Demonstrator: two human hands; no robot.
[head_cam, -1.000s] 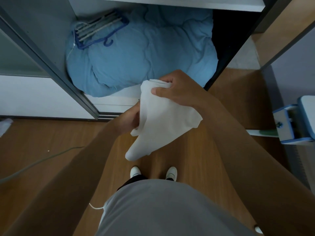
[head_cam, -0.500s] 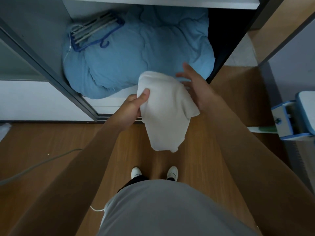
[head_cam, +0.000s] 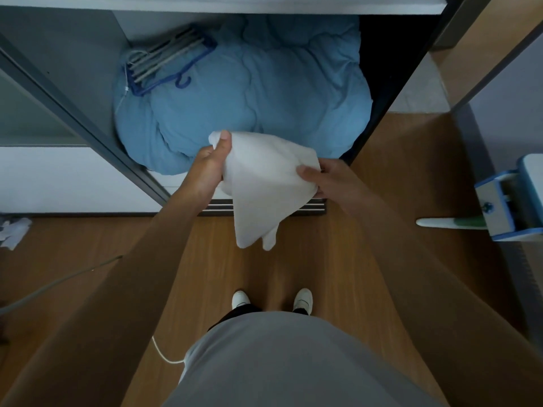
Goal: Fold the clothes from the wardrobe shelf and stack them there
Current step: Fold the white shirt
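Note:
A white cloth (head_cam: 261,183) hangs in front of me over the wooden floor, just before the open wardrobe. My left hand (head_cam: 208,168) pinches its upper left corner with the thumb on top. My right hand (head_cam: 329,180) grips its right edge, thumb on the fabric. The cloth is spread between both hands and its lower end droops in a point. A wardrobe shelf edge (head_cam: 223,7) runs across the top of the view; its surface is hidden.
A bulky blue duvet (head_cam: 258,92) fills the wardrobe bottom, with blue hangers (head_cam: 167,66) lying on it. The sliding door frame (head_cam: 73,113) slants at left. A blue-and-white stand (head_cam: 511,198) sits at right. A cable (head_cam: 58,283) crosses the floor at left.
My right hand has come down from the cloth's top and taken hold of its right edge. The left hand has lifted its corner, and the cloth now spreads wider between both hands.

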